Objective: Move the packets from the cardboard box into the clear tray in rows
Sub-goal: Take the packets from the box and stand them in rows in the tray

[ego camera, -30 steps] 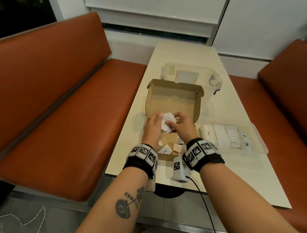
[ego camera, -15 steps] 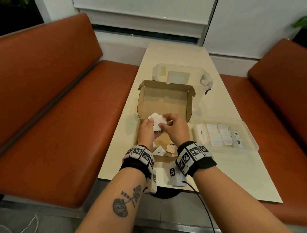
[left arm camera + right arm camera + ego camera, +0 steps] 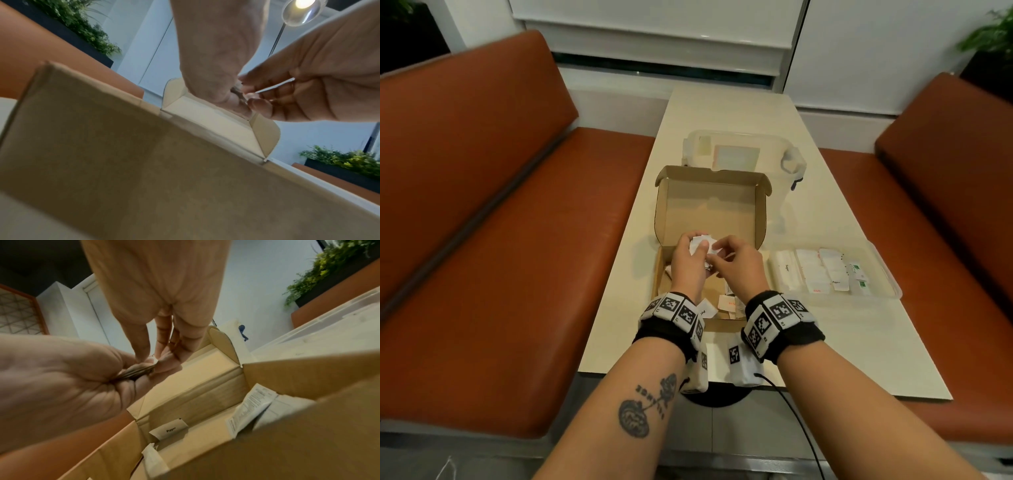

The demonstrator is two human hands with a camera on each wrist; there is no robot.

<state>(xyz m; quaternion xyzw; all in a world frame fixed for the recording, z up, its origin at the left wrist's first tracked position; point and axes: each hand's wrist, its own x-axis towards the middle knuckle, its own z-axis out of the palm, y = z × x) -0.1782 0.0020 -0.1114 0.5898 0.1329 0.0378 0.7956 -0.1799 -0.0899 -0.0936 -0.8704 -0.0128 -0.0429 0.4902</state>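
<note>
- The cardboard box [image 3: 709, 219] sits on the table [image 3: 732, 113] at the near left, with its lid standing upright at the far side.
- The left hand [image 3: 688, 267] hovers above the box, its grip clenched around a stack of white packets [image 3: 702, 247].
- In the right wrist view the stack [image 3: 137, 370] is seen edge-on, pressed between the left thumb and the curled fingers [image 3: 131, 391].
- The right hand [image 3: 736, 270] is just right of the left hand; its thumb and fingertips [image 3: 164, 363] pinch the right end of the same stack.
- The left wrist view confirms both hands meeting at the stack above the box, though the packets are mostly hidden there.
- Loose packets [image 3: 722, 303] lie on the box floor at its near end, beneath the wrists.
- One of them, labelled "Pepper" [image 3: 169, 429], lies flat near the box's left wall; a printed sachet [image 3: 248, 404] leans against the near right corner.
- The clear tray [image 3: 887, 274] rests on the table just right of the box, touching or almost touching it; which cannot be told.
- The tray holds rows of packets [image 3: 815, 274]: white ones at the left and centre, green-marked ones [image 3: 858, 274] at the right.
- A clear lidded container [image 3: 743, 150] stands on the table directly beyond the box.
- Orange bench seats [image 3: 500, 240] flank the table on both sides.
- Both wrists carry bands with black-and-white marker tiles [image 3: 674, 308].
</note>
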